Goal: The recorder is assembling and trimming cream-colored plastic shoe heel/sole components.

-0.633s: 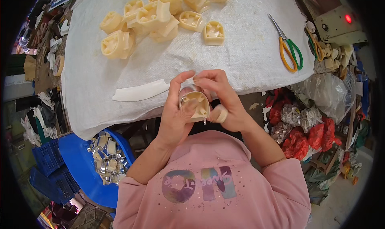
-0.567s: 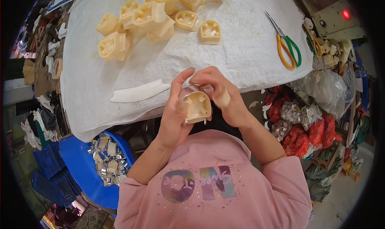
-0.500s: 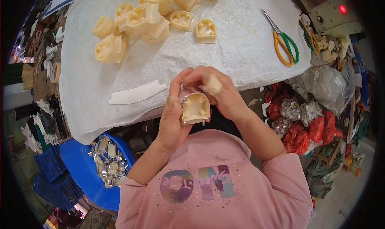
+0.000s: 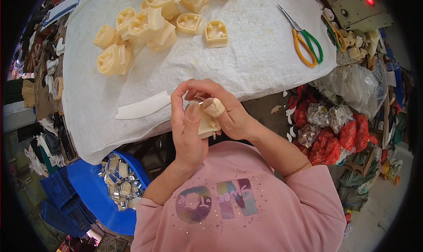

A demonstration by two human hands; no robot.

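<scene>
At the near edge of a table (image 4: 264, 71) draped in white woven cloth, a person in a pink top works a cream plastic part (image 4: 206, 124) held just above the lap. The left hand (image 4: 187, 130) is wrapped around the part, thumb pressed flat against its face; the right hand (image 4: 224, 106) is closed over its top, fingers curled, with a bandaged fingertip (image 4: 215, 106) bearing on the upper edge. A glint of metal shows between the two hands, too small to identify.

From the single head view, the work looks like fitting or freeing something at the part's rim. Done well, it likely calls for the left hand to keep the part steady while the right presses squarely, with care for the taped finger.

The count, same view: one part in hand; about ten like parts in a heap (image 4: 150, 22) at the far side of the cloth, some overlapping so the number is uncertain. One white curved strip (image 4: 143, 106) lies just beside the hands. One pair of scissors (image 4: 304, 38) with yellow and green handles rests to the right. One blue tub (image 4: 94, 186) of small metal clips (image 4: 116, 181), too many to count, sits below the table at the left. Red bags (image 4: 326, 137) are piled on the floor to the right.
</scene>
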